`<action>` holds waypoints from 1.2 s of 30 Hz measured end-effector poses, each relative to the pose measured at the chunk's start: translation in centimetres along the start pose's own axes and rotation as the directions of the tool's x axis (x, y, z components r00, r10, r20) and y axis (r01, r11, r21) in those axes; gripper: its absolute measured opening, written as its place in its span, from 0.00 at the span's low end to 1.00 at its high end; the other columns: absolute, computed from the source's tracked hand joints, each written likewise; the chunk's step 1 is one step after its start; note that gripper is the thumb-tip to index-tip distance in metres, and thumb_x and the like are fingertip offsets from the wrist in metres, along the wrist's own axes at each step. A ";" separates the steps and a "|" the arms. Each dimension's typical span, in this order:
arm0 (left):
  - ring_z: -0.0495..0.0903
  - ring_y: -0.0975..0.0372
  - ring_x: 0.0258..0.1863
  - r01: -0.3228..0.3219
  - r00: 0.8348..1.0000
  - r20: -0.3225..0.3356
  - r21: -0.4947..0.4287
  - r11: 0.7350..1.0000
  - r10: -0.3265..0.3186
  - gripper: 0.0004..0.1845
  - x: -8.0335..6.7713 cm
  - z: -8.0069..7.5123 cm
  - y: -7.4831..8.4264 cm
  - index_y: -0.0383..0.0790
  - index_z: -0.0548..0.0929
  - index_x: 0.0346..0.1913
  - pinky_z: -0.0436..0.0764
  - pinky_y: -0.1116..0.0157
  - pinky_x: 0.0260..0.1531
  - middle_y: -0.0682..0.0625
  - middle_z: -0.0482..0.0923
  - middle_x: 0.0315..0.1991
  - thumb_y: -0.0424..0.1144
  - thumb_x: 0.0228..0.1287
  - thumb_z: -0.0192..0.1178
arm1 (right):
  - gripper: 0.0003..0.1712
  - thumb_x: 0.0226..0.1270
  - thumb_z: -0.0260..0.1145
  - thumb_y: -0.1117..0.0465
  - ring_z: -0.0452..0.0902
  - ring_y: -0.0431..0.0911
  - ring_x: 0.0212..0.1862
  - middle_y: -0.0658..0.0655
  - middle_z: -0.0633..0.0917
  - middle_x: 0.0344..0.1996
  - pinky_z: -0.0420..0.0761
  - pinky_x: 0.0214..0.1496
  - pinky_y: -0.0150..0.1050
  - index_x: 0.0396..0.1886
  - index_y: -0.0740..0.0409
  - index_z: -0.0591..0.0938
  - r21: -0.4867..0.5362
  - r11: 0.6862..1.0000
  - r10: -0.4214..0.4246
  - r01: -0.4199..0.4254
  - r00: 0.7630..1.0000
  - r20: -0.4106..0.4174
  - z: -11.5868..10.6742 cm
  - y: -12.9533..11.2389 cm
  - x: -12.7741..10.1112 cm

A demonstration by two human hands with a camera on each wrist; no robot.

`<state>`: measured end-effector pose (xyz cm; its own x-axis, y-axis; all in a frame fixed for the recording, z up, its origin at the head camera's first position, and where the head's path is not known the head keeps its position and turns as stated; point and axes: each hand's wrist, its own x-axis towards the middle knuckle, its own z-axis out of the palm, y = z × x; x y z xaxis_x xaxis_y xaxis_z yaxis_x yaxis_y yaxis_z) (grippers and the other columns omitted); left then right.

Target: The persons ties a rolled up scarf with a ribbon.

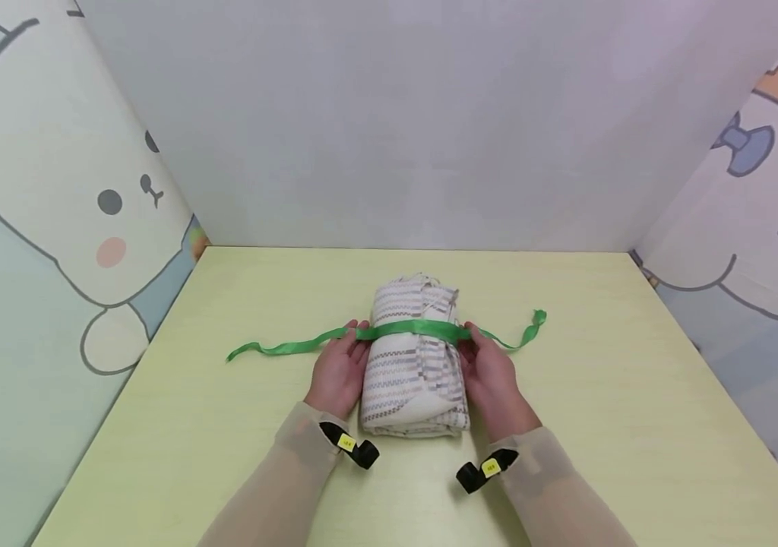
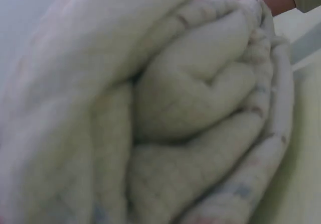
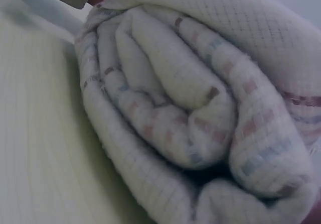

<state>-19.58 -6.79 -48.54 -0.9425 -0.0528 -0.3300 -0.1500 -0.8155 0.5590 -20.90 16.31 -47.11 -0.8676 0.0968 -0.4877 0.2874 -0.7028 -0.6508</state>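
Observation:
A rolled cream towel [image 1: 415,372] with faint coloured stripes lies in the middle of the pale yellow-green table [image 1: 225,425]. A green ribbon [image 1: 409,330] runs taut across its top, and both tails trail out over the table. My left hand [image 1: 350,339] lies against the roll's left side and pinches the ribbon there. On the roll's right side, my right hand [image 1: 475,339] pinches the ribbon too. Both wrist views are filled by the roll's spiral end [image 2: 165,113] [image 3: 190,108]; neither shows its own hand's fingers.
Cartoon-printed walls close the table in at the left [image 1: 54,228] and right [image 1: 758,228], with a plain wall behind. The ribbon's left tail end [image 1: 238,353] and right tail end [image 1: 536,319] lie on the table. Black wrist mounts [image 1: 355,448] [image 1: 485,469] sit by the roll's near end.

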 end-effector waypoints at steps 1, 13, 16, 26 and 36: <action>0.65 0.49 0.74 -0.010 1.000 -0.002 0.006 1.000 0.010 0.25 0.1 0.0 -0.1 0.31 0.59 0.77 0.62 0.55 0.74 0.35 0.66 0.72 0.33 0.83 0.46 | 0.27 0.86 0.49 0.59 0.73 0.45 0.59 0.57 0.74 0.61 0.77 0.62 0.33 0.77 0.62 0.66 0.009 1.000 -0.005 0.005 1.000 0.003 0.0 0.0 0.0; 0.70 0.48 0.70 -0.049 0.999 -0.012 -0.118 0.992 0.048 0.20 0.6 0.2 0.5 0.32 0.64 0.69 0.71 0.56 0.69 0.34 0.67 0.69 0.40 0.87 0.35 | 0.29 0.88 0.38 0.54 0.68 0.51 0.72 0.64 0.68 0.72 0.70 0.71 0.38 0.77 0.65 0.63 0.052 0.994 -0.100 0.098 0.994 0.034 0.3 0.0 -0.9; 0.70 0.46 0.71 -0.054 0.998 -0.001 -0.153 0.987 0.055 0.19 0.6 0.4 0.8 0.33 0.64 0.68 0.73 0.55 0.67 0.33 0.69 0.69 0.41 0.87 0.34 | 0.29 0.88 0.37 0.53 0.66 0.52 0.73 0.65 0.66 0.72 0.68 0.73 0.39 0.77 0.66 0.61 0.091 0.990 -0.114 0.110 0.993 0.043 0.4 -0.2 -0.9; 0.79 0.48 0.62 -0.016 1.000 0.018 -0.243 0.970 0.021 0.13 0.4 1.3 1.8 0.40 0.68 0.56 0.77 0.53 0.63 0.38 0.80 0.53 0.43 0.87 0.36 | 0.22 0.88 0.37 0.53 0.61 0.56 0.76 0.66 0.71 0.66 0.67 0.74 0.44 0.68 0.62 0.61 0.340 0.938 -0.104 0.061 0.988 0.111 0.7 -1.5 -1.0; 0.77 0.59 0.34 0.038 0.998 0.054 -0.226 0.973 -0.026 0.13 0.5 2.4 2.1 0.41 0.75 0.48 0.81 0.63 0.45 0.49 0.75 0.32 0.44 0.86 0.41 | 0.16 0.86 0.42 0.50 0.77 0.50 0.45 0.57 0.76 0.36 0.72 0.69 0.46 0.48 0.57 0.69 0.302 0.953 -0.070 0.003 0.975 0.213 1.0 -1.9 -1.0</action>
<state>-21.10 -7.17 -45.70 -0.9532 -0.0002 -0.3024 -0.1140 -0.9260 0.3599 -20.94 16.83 -44.78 -0.9521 -0.0065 -0.3056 0.1490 -0.8827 -0.4456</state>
